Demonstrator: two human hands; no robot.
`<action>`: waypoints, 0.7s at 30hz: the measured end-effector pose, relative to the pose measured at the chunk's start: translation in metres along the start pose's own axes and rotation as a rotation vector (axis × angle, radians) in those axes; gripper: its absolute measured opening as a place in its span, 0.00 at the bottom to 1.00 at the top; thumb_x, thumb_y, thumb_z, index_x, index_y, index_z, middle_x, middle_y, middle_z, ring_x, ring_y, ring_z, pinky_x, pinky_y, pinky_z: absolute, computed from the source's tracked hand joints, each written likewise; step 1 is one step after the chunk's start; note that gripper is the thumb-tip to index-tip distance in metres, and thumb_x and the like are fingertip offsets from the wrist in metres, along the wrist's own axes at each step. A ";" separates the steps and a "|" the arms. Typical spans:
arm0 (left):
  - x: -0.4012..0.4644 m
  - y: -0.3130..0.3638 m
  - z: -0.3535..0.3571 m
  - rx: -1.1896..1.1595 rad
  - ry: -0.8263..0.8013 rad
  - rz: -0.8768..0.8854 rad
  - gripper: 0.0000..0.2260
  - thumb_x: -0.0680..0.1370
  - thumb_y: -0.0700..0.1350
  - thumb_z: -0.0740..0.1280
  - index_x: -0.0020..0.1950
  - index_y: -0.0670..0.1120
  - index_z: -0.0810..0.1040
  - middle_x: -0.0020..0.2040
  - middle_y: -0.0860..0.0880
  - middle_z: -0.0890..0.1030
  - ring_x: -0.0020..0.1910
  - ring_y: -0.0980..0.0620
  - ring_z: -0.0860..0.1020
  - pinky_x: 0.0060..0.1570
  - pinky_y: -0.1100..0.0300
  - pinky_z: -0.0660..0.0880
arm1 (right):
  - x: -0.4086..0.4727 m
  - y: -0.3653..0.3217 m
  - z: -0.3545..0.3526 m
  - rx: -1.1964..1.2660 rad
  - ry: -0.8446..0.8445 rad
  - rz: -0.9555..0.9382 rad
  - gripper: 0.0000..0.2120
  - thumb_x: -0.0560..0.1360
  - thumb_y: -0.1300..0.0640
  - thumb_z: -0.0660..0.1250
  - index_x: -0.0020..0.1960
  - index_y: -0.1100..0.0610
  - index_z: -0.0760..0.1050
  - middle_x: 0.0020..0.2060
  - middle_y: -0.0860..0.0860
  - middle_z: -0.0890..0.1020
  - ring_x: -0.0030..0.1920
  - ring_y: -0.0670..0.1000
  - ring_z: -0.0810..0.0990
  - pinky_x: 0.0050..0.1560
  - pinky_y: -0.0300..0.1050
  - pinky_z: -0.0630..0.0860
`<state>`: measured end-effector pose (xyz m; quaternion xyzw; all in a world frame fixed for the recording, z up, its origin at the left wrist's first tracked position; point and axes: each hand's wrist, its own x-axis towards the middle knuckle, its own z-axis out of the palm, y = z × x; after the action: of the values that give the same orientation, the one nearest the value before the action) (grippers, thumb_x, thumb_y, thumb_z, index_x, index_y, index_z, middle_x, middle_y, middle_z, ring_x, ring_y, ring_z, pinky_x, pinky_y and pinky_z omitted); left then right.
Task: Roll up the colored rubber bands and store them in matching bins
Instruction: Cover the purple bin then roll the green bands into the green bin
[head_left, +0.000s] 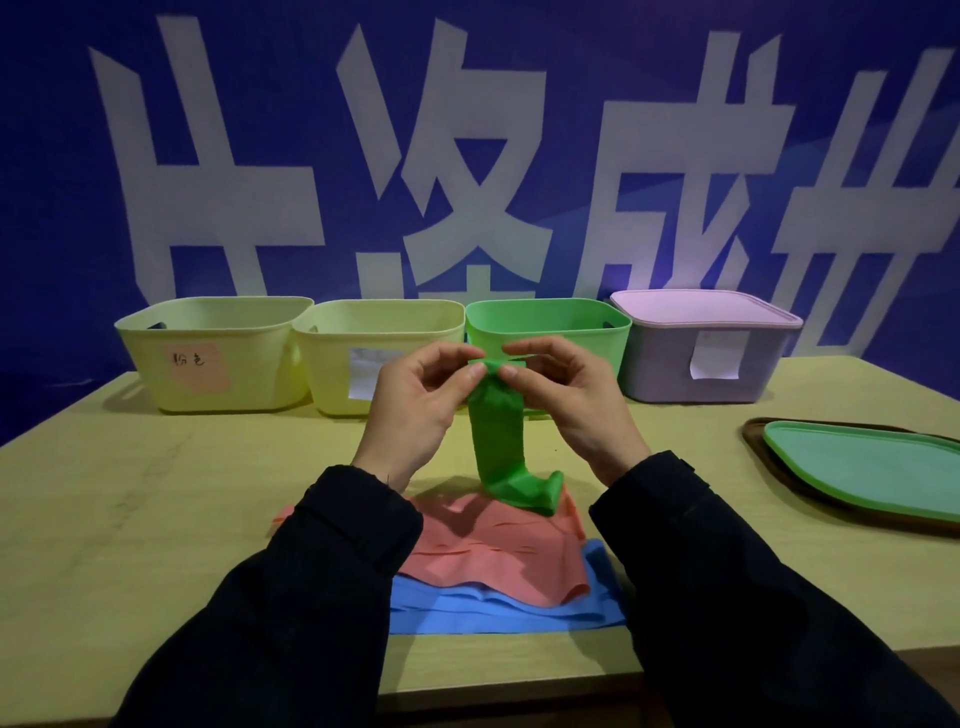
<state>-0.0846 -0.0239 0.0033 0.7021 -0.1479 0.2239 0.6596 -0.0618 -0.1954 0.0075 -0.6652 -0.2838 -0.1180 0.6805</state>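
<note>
While both hands (415, 400) (571, 395) pinch its top, the green band (493, 436) hangs vertically.

Four bins in a row at the back of the worktop (156, 493): two pale yellow, the left yellow bin (208, 353) with a pink handwritten label and the second yellow bin (379, 358) with a white label, one green bin (571, 322), one purple bin (701, 364) with a white label and a lid on. Three rubber bands: one green band (498, 447), one pink band (493, 551), one blue band (493, 613). Two loose lids stacked at the right: one green lid (872, 467) on one brown lid (753, 441). Two hands: left hand (415, 405), right hand (576, 400). Three paper labels total.
</note>
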 end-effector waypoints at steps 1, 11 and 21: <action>-0.001 0.002 0.000 -0.010 0.007 0.011 0.06 0.79 0.37 0.70 0.52 0.48 0.84 0.49 0.46 0.87 0.50 0.50 0.84 0.55 0.52 0.81 | -0.001 -0.001 0.001 0.017 -0.009 0.012 0.07 0.76 0.63 0.71 0.54 0.58 0.81 0.39 0.55 0.84 0.42 0.47 0.83 0.42 0.39 0.79; -0.004 0.000 -0.001 0.007 -0.006 0.012 0.07 0.79 0.36 0.70 0.54 0.46 0.83 0.50 0.44 0.86 0.50 0.49 0.84 0.55 0.48 0.82 | -0.003 -0.003 0.007 0.057 0.012 -0.031 0.06 0.75 0.67 0.71 0.51 0.60 0.82 0.43 0.67 0.84 0.42 0.50 0.83 0.43 0.39 0.80; 0.002 -0.030 0.008 -0.014 0.021 -0.022 0.10 0.79 0.33 0.69 0.51 0.48 0.82 0.48 0.48 0.86 0.50 0.52 0.84 0.54 0.58 0.79 | 0.001 0.025 -0.003 0.020 0.006 0.065 0.05 0.76 0.67 0.71 0.48 0.59 0.82 0.38 0.50 0.87 0.40 0.46 0.85 0.41 0.40 0.80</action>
<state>-0.0674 -0.0289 -0.0219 0.6968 -0.1349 0.2228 0.6683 -0.0470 -0.1962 -0.0132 -0.6670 -0.2611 -0.0952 0.6913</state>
